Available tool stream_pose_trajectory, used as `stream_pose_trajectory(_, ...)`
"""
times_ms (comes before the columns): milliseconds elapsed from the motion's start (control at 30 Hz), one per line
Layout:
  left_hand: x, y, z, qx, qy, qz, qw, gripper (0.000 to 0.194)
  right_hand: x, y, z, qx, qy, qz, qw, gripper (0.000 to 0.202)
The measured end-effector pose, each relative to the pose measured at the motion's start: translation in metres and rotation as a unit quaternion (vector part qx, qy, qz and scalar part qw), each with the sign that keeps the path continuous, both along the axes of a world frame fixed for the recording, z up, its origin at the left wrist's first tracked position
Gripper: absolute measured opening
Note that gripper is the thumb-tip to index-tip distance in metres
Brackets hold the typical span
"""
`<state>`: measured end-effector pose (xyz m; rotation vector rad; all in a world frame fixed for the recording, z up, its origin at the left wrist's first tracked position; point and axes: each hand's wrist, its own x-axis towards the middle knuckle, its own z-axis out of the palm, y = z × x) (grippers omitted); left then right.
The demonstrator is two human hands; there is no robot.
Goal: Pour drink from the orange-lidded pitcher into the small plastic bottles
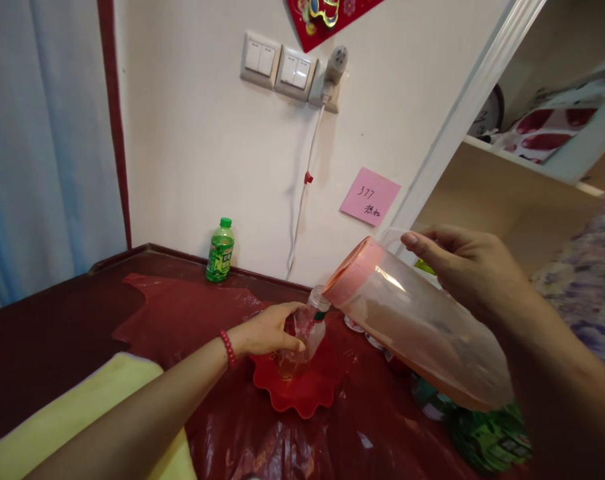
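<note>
A clear bottle [310, 331] without a cap stands slightly tilted over a red scalloped dish [302, 396], with a little yellowish liquid near its base. My left hand [270, 330], a red bead bracelet at its wrist, is wrapped round the bottle's side. On the right, my right hand [462, 267] grips the handle of a translucent pitcher [412, 320] with a pink rim. The pitcher leans left, its rim at the bottle's mouth, and liquid lies along its lower side. Whether a stream is flowing between them is too small to tell.
A green bottle [220, 251] stands against the wall at the back. Cans [374, 341] and large green bottles [492, 437] lie under and beyond the pitcher. A yellow cloth [97, 400] is at the left front. A white cord [302, 193] hangs down the wall.
</note>
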<state>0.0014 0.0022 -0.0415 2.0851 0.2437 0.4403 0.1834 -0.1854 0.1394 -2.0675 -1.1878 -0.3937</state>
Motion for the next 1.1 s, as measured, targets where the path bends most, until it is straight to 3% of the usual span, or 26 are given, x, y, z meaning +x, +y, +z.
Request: stream_pose_trajectory(1100,0.0004,0.0000,-0.0021,0.008,0.001,0.007,1.000,0.071,0.0057,0.0020,-0.0015,0.006,-0.016,-0.014,1.000,0.057)
